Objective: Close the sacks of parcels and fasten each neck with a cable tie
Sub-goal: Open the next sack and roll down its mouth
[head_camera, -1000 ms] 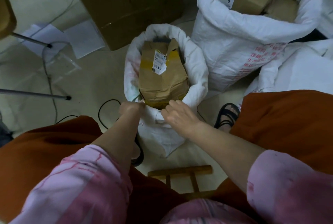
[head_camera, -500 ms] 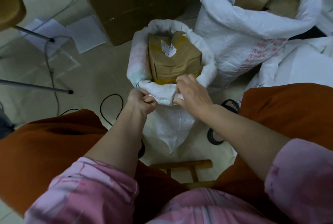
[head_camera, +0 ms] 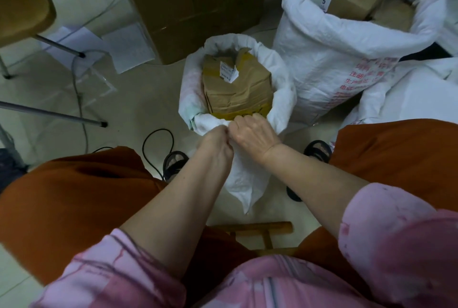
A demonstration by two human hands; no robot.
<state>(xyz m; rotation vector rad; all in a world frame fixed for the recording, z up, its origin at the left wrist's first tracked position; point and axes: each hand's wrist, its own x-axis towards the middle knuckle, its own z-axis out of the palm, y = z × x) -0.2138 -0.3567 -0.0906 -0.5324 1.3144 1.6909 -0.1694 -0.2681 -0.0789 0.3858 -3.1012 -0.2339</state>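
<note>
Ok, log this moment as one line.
left hand: grips rim | right hand: grips rim | small white woven sack: open | cable tie: unseen

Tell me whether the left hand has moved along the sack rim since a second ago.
Yes. The left hand has closed rightward along the small sack's near rim, now touching the right hand.

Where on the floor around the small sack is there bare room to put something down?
Bare tiles lie left of the small sack, between the black cable and the papers. To its right the big sack crowds close; behind stands a carton.

Parcel [head_camera: 236, 89] in small sack [head_camera: 280, 84], larger sack [head_camera: 334, 60] to its right
</note>
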